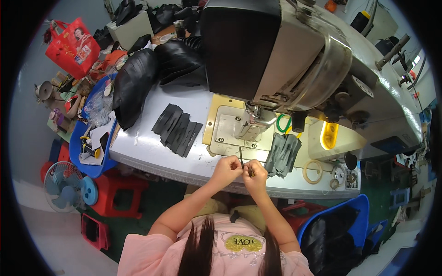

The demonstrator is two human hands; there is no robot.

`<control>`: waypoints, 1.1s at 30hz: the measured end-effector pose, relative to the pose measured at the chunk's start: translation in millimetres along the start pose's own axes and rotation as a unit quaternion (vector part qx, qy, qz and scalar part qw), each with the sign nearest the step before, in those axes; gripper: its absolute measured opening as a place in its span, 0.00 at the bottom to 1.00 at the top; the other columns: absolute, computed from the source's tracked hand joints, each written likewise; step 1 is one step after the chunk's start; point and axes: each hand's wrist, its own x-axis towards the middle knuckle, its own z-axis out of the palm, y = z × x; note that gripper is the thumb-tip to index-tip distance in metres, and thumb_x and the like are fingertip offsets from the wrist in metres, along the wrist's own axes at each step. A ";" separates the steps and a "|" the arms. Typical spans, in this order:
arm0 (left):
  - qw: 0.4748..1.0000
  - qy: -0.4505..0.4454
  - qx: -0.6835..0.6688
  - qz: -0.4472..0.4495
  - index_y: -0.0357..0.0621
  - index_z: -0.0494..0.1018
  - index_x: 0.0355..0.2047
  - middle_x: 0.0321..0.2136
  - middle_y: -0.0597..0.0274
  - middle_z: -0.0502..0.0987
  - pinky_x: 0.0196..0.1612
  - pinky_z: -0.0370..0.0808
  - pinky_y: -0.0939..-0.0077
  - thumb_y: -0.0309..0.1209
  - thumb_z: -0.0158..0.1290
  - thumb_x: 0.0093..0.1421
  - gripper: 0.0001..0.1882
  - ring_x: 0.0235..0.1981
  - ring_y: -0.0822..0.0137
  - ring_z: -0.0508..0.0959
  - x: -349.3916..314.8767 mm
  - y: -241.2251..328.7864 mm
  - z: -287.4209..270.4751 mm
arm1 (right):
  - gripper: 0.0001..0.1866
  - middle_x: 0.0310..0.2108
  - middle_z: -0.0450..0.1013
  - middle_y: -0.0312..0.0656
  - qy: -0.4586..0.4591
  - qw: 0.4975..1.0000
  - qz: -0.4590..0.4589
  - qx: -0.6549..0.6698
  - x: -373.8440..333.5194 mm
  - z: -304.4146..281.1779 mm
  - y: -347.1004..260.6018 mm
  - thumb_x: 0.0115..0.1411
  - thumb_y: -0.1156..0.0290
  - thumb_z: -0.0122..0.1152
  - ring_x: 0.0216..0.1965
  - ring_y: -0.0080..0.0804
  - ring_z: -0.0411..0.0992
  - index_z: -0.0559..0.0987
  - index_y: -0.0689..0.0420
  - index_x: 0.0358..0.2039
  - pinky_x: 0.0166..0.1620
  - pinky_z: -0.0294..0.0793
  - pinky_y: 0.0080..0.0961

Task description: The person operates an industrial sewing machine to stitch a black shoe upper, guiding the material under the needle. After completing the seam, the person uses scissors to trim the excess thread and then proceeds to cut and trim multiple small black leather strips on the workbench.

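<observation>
My left hand and my right hand meet at the table's front edge, just below the sewing machine's needle area. A narrow black strip stands up between them, pinched in my left fingers. The right fingers are curled round a small dark item with a brassy tint; its kind is too small to tell. Left of the machine's bed lies a fanned row of flat black pieces. To the right, beside my right hand, is another stack of black pieces.
The machine's big head overhangs the table. A tan ring and a green ring lie on the right. Black curved panels are piled at back left. Blue bins flank the table; a fan stands left.
</observation>
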 end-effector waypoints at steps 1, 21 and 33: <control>0.999 -0.003 -0.044 -0.009 0.36 0.67 0.20 0.15 0.65 0.71 0.23 0.67 0.82 0.22 0.54 0.49 0.06 0.19 0.78 0.70 -1.4 -0.8 1.1 | 0.06 0.22 0.68 0.42 0.004 1.000 0.011 -0.009 -2.5 0.7 0.2 0.47 0.85 0.58 0.20 0.31 0.66 0.71 0.63 0.25 0.24 0.66 0.22; 0.996 -0.070 -0.044 0.012 0.38 0.66 0.22 0.12 0.64 0.68 0.18 0.64 0.77 0.28 0.54 0.56 0.10 0.13 0.75 0.69 42.2 18.0 54.1 | 0.04 0.13 0.59 0.27 0.235 0.900 0.240 0.278 15.7 -132.1 -2.5 0.58 0.76 0.49 0.10 0.12 0.54 0.69 0.55 0.27 0.13 0.50 0.10; 0.903 0.176 0.329 0.211 0.40 0.71 0.22 0.24 0.54 0.74 0.29 0.71 0.61 0.28 0.55 0.49 0.05 0.25 0.53 0.75 39.6 5.8 -14.1 | 0.07 0.30 0.73 0.43 0.247 0.953 0.142 -0.105 27.0 -98.7 68.1 0.55 0.74 0.56 0.32 0.33 0.71 0.75 0.62 0.34 0.39 0.69 0.29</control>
